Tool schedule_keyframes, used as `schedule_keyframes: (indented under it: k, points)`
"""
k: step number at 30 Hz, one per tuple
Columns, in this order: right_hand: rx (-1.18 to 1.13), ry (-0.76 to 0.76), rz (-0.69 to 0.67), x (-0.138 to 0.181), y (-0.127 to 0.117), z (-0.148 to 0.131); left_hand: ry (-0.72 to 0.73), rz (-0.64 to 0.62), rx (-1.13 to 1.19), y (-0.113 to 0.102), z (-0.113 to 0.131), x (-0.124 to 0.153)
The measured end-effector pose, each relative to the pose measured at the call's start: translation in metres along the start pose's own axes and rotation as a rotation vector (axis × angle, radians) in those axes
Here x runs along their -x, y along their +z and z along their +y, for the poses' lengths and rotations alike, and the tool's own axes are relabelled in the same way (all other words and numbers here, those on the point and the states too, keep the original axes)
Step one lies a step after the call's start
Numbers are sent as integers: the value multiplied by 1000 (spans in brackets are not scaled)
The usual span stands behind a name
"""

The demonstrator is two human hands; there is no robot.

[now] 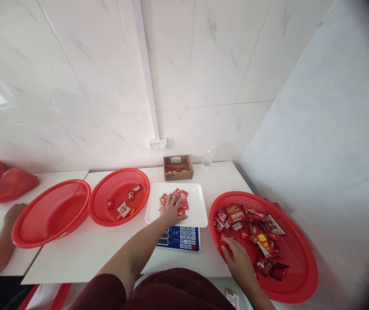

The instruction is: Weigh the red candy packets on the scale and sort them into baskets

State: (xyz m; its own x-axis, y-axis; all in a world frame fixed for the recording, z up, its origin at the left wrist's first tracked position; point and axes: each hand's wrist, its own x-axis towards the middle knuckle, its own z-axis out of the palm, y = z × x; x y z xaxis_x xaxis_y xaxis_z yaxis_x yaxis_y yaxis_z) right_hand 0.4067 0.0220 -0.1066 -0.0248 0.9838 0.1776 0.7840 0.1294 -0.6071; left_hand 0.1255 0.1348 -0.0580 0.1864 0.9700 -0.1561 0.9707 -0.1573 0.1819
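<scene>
The left hand (171, 211) splays over red packets (184, 201). Heaped snack packets (264, 244) lie just beyond the nearer, unclenched right hand (239, 257).

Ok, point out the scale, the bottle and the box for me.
Scale (178, 238): head view, on its blue panel.
Bottle (207, 159): head view, on its clear side.
Box (182, 175): head view, on its front wall.

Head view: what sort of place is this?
Likely a small weighing or packing station: a keypad scale, a white tray with wrapped packets on it, and a red basket holding many more.
</scene>
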Motion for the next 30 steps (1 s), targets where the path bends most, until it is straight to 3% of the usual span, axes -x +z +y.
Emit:
schedule_keyframes:
  k: [8, 12, 16, 22, 30]
  points:
    - [-25, -14, -17, -3, -2, 9, 29, 43, 32, -9, -2, 4]
    - [-65, -54, 1, -18, -1, 0, -79, 125, 73, -17, -18, 24]
    - [-104, -47, 15, -29, 0, -13, -325, 229, 52, -20, -66, 56]
    - [-126, -71, 45, -35, 8, -34, -790, 252, 77, -27, -157, 105]
    - [-129, -52, 86, -40, 38, -88, -1126, 236, 68, -49, -255, 142]
